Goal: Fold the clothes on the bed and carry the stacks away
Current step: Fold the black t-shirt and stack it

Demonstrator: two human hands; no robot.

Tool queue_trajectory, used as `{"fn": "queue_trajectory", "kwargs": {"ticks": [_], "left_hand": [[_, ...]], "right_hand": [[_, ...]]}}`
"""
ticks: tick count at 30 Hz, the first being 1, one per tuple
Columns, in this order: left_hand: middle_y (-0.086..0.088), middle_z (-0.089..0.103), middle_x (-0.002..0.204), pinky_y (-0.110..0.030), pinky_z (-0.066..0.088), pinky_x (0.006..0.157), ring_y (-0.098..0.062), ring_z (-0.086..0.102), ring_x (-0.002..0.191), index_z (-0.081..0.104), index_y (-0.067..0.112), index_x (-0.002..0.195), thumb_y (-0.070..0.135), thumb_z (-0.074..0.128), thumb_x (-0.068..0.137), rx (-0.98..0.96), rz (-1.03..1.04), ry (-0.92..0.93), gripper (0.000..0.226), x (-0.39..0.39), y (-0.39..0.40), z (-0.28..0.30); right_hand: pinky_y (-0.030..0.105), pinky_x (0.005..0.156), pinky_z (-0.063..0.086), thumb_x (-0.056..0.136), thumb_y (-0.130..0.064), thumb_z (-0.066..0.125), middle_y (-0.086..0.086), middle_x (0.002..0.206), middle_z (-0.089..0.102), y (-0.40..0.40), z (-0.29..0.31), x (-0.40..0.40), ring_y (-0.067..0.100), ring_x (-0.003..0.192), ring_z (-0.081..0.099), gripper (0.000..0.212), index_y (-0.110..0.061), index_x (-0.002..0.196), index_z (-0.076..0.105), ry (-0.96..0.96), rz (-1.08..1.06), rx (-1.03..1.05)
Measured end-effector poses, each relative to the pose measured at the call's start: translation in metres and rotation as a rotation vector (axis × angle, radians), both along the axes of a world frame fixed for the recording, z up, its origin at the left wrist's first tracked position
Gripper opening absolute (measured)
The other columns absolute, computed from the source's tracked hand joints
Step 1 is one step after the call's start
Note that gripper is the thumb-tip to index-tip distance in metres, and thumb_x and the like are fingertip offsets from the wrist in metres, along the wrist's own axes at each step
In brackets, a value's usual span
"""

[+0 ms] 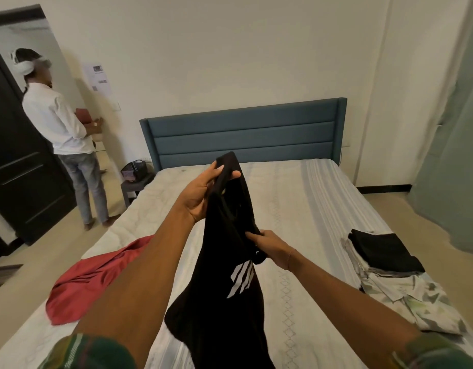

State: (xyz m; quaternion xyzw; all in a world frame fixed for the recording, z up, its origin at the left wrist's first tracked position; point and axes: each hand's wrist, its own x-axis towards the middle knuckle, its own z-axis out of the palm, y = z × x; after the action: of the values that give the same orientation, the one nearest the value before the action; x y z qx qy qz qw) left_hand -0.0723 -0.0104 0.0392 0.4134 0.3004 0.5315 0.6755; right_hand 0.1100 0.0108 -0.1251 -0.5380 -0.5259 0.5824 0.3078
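A black T-shirt (224, 302) with a white striped logo hangs in the air above the bed (296, 209). My left hand (200, 193) grips its top edge, held high over the middle of the mattress. Lower and to the right, my right hand (272, 247) pinches another part of the same shirt. A red garment (97, 278) lies crumpled on the bed's left side. On the right side sits a stack of folded clothes (384, 251) with a black piece on top, and a pale leaf-print shirt (413, 304) lies in front of it.
A blue padded headboard (243, 131) stands against the far wall. At the left a person in a white shirt (59, 123) stands beside a dark door (19, 161). A small bedside table (134, 185) holds a dark basket. Green curtains (453, 145) hang at the right.
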Motion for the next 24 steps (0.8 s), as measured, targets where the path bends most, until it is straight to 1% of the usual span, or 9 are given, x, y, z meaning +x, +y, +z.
{"fn": "queue_trajectory", "kwargs": {"ticks": [2, 4, 7, 10, 12, 16, 19, 21, 24], "left_hand": [[-0.016, 0.076, 0.088, -0.024, 0.056, 0.049, -0.022, 0.076, 0.075, 0.057, 0.018, 0.124, 0.015, 0.043, 0.106, 0.017, -0.003, 0.002, 0.023, -0.007, -0.005, 0.005], [-0.018, 0.075, 0.089, -0.026, 0.058, 0.050, -0.021, 0.076, 0.075, 0.054, 0.018, 0.132, 0.013, 0.043, 0.106, 0.021, -0.002, -0.007, 0.028, -0.017, -0.007, 0.007], [-0.017, 0.075, 0.087, -0.026, 0.059, 0.052, -0.020, 0.075, 0.073, 0.052, 0.018, 0.137, 0.012, 0.044, 0.105, 0.032, 0.049, -0.007, 0.033, -0.034, -0.008, 0.006], [-0.016, 0.075, 0.093, -0.033, 0.062, 0.064, -0.022, 0.075, 0.080, 0.052, 0.016, 0.140, 0.013, 0.047, 0.105, 0.028, 0.098, 0.022, 0.036, -0.047, -0.004, -0.002], [-0.016, 0.075, 0.098, -0.040, 0.063, 0.076, -0.024, 0.074, 0.088, 0.052, 0.016, 0.140, 0.014, 0.050, 0.104, 0.011, 0.139, 0.051, 0.036, -0.052, 0.000, -0.010], [-0.015, 0.073, 0.112, -0.048, 0.055, 0.098, -0.028, 0.072, 0.100, 0.063, 0.019, 0.125, 0.016, 0.055, 0.102, -0.036, 0.236, 0.079, 0.024, -0.057, 0.008, -0.026], [-0.013, 0.071, 0.121, -0.041, 0.056, 0.091, -0.029, 0.069, 0.110, 0.069, 0.017, 0.120, 0.017, 0.060, 0.099, -0.090, 0.278, 0.078, 0.023, -0.057, 0.016, -0.037], [-0.011, 0.072, 0.120, -0.038, 0.057, 0.086, -0.027, 0.069, 0.110, 0.069, 0.016, 0.121, 0.019, 0.061, 0.099, -0.105, 0.309, 0.075, 0.024, -0.058, 0.020, -0.044], [-0.010, 0.071, 0.123, -0.036, 0.058, 0.086, -0.027, 0.068, 0.113, 0.065, 0.014, 0.128, 0.022, 0.063, 0.098, -0.102, 0.356, 0.063, 0.031, -0.062, 0.027, -0.050]], "right_hand": [[0.039, 0.074, 0.054, 0.092, -0.024, 0.063, 0.013, 0.094, 0.072, 0.001, 0.001, -0.009, 0.026, 0.084, 0.068, 0.035, 0.004, 0.113, 0.067, -0.045, -0.109, 0.080], [0.033, 0.064, 0.047, 0.089, -0.017, 0.058, 0.017, 0.085, 0.069, 0.001, 0.007, -0.007, 0.023, 0.073, 0.062, 0.026, 0.005, 0.099, 0.066, -0.153, -0.123, 0.122], [0.025, 0.052, 0.048, 0.089, -0.017, 0.060, 0.011, 0.091, 0.065, 0.002, 0.024, 0.006, 0.020, 0.073, 0.063, 0.017, -0.002, 0.099, 0.060, -0.406, -0.064, 0.124], [0.037, 0.062, 0.063, 0.086, -0.020, 0.062, 0.016, 0.104, 0.069, 0.003, 0.037, 0.026, 0.027, 0.079, 0.073, 0.033, 0.002, 0.111, 0.061, -0.473, -0.036, -0.066], [0.045, 0.071, 0.064, 0.085, -0.023, 0.065, 0.017, 0.101, 0.069, 0.003, 0.044, 0.037, 0.028, 0.073, 0.072, 0.035, 0.003, 0.107, 0.061, -0.499, -0.037, -0.149], [0.041, 0.067, 0.064, 0.085, -0.022, 0.068, 0.015, 0.086, 0.070, 0.003, 0.061, 0.054, 0.026, 0.068, 0.072, 0.024, 0.001, 0.090, 0.061, -0.576, -0.082, -0.105], [0.043, 0.075, 0.063, 0.093, -0.014, 0.063, 0.018, 0.092, 0.075, 0.006, 0.072, 0.069, 0.027, 0.076, 0.074, 0.021, 0.004, 0.103, 0.066, -0.442, -0.014, -0.132], [0.046, 0.085, 0.060, 0.097, -0.008, 0.060, 0.016, 0.102, 0.073, 0.010, 0.073, 0.078, 0.027, 0.087, 0.072, 0.018, 0.001, 0.111, 0.066, -0.208, -0.023, -0.099], [0.044, 0.084, 0.057, 0.100, -0.003, 0.053, 0.017, 0.107, 0.062, 0.014, 0.076, 0.081, 0.029, 0.096, 0.062, 0.015, -0.007, 0.111, 0.063, 0.127, -0.137, 0.018]]}}
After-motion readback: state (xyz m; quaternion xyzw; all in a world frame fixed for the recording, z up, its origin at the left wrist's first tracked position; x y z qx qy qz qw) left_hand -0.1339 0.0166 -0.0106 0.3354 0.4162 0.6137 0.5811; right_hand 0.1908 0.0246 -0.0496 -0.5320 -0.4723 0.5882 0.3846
